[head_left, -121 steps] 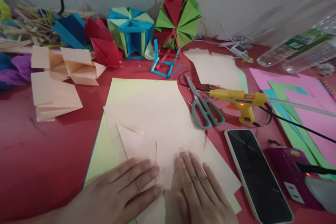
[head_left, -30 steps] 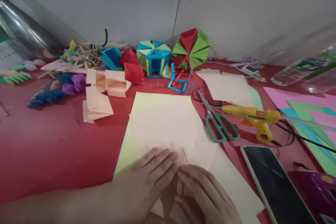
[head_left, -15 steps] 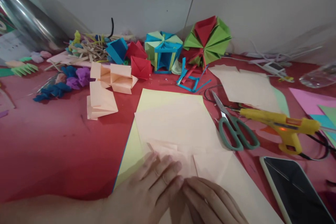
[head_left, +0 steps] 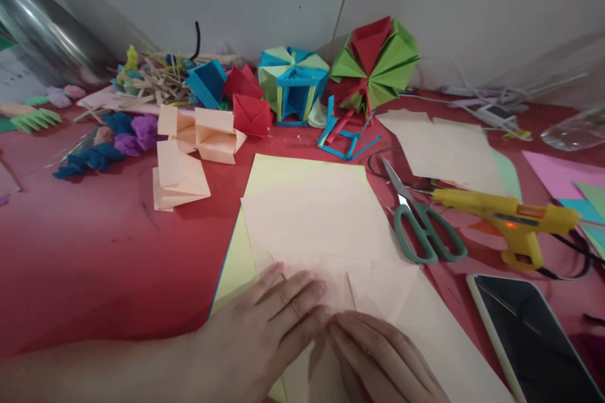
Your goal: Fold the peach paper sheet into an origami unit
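A peach sheet of paper with folded flaps [head_left: 378, 293] lies low in the middle, on top of other peach paper [head_left: 312, 214] and a yellow sheet [head_left: 278, 167]. My left hand [head_left: 278, 321] rests flat over its left flap, fingers stretched out and pressing down. Close by, its fingertips nearly touching the left hand's, my right hand [head_left: 382, 352] pinches the lower part of the folded paper. Part of the fold is hidden beneath both hands.
Scissors [head_left: 423, 227], a yellow glue gun [head_left: 515, 227] with an orange light and a phone [head_left: 539, 340] lie to the right. Folded peach paper boxes [head_left: 182, 170] sit left. Colourful paper models [head_left: 295, 85] stand along the wall, beside a pile of sticks [head_left: 161, 82].
My left fingers have slid slightly over the left flap, which now lies flatter and shows less. My right hand keeps its pinch. The whole view has shifted a little.
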`<state>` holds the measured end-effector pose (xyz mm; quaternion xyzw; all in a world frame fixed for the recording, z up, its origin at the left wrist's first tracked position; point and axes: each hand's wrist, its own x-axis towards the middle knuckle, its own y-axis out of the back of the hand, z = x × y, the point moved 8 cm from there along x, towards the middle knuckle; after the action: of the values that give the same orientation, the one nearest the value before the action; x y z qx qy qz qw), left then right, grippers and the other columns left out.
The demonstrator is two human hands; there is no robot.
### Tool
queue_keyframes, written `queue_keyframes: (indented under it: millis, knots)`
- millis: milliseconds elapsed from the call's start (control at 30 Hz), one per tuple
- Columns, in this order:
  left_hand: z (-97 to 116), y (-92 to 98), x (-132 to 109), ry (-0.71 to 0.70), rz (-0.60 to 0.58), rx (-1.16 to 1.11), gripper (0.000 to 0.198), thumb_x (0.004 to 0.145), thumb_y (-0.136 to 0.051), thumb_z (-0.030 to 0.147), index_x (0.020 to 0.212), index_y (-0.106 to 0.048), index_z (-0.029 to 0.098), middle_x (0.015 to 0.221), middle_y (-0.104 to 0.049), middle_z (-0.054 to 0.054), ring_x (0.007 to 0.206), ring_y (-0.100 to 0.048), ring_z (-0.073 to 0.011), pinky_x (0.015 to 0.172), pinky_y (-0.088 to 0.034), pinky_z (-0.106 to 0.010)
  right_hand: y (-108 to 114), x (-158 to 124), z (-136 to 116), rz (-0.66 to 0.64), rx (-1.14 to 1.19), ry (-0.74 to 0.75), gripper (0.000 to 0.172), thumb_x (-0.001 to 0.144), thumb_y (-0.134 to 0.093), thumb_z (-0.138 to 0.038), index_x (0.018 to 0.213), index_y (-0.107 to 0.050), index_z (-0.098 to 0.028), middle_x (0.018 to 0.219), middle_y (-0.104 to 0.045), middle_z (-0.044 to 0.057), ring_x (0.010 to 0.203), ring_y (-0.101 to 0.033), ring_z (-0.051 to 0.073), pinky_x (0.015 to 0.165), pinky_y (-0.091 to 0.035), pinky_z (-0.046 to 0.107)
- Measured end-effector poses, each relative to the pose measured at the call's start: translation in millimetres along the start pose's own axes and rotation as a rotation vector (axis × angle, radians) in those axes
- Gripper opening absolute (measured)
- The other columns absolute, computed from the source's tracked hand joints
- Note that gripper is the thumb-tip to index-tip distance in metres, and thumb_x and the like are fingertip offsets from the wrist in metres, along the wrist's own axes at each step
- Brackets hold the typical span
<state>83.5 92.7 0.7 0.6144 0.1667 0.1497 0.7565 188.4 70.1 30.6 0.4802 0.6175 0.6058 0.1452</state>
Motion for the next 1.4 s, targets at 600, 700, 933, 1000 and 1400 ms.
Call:
queue_keyframes:
  millis: [600, 700, 933, 1000, 1400]
  knots:
    - [-3.4, 4.1, -6.9, 0.054, 0.046, 0.036, 0.090, 0.079, -0.021, 0.071, 0.140, -0.025, 0.005, 0.147, -0.024, -0.018, 0.136, -0.013, -0.0308, 0.109, -0.001, -0.043, -10.8, -9.0, -10.4, 0.068, 0.134, -0.024, 0.031, 0.092, -0.037, -0.017, 0.109, -0.063, -0.014, 0.103, -0.069, 0.006, 0.106, -0.056, 0.019, 0.093, -0.044, 0.033]
    - [1.3, 7.8, -13.5, 0.095, 0.114, 0.163, 0.083, 0.082, -0.028, 0.065, 0.136, -0.032, 0.002, 0.142, -0.032, -0.022, 0.134, -0.019, -0.0347, 0.109, -0.002, -0.044, -4.1, -5.4, -8.5, 0.082, 0.119, -0.014, 0.032, 0.092, -0.035, -0.017, 0.106, -0.064, -0.013, 0.101, -0.069, 0.007, 0.104, -0.057, 0.019, 0.092, -0.046, 0.032]
    - [7.4, 9.0, -14.4, 0.071, 0.129, 0.237, 0.076, 0.085, -0.026, 0.062, 0.134, -0.036, 0.005, 0.139, -0.038, -0.022, 0.128, -0.033, -0.0361, 0.107, -0.009, -0.047, -1.8, -5.5, -7.6, 0.102, 0.068, -0.012, 0.032, 0.090, -0.035, -0.012, 0.099, -0.065, -0.014, 0.098, -0.070, 0.007, 0.100, -0.060, 0.017, 0.090, -0.047, 0.029]
    - [5.9, 8.9, -12.7, 0.076, 0.126, 0.237, 0.075, 0.085, -0.025, 0.061, 0.135, -0.035, 0.005, 0.139, -0.037, -0.023, 0.128, -0.033, -0.0366, 0.107, -0.008, -0.047, -5.0, -8.4, -8.7, 0.117, 0.046, -0.022, 0.034, 0.089, -0.034, -0.011, 0.102, -0.065, -0.017, 0.102, -0.070, 0.005, 0.104, -0.058, 0.017, 0.092, -0.045, 0.030]
    - [-1.8, 12.6, -10.0, 0.062, 0.103, 0.218, 0.082, 0.079, -0.026, 0.070, 0.135, -0.032, 0.010, 0.137, -0.038, -0.026, 0.128, -0.031, -0.0391, 0.106, -0.005, -0.050, 1.2, 9.7, -15.3, -0.059, -0.120, 0.124, 0.034, 0.089, -0.035, -0.014, 0.108, -0.063, -0.018, 0.110, -0.068, -0.001, 0.103, -0.058, 0.016, 0.086, -0.044, 0.028]
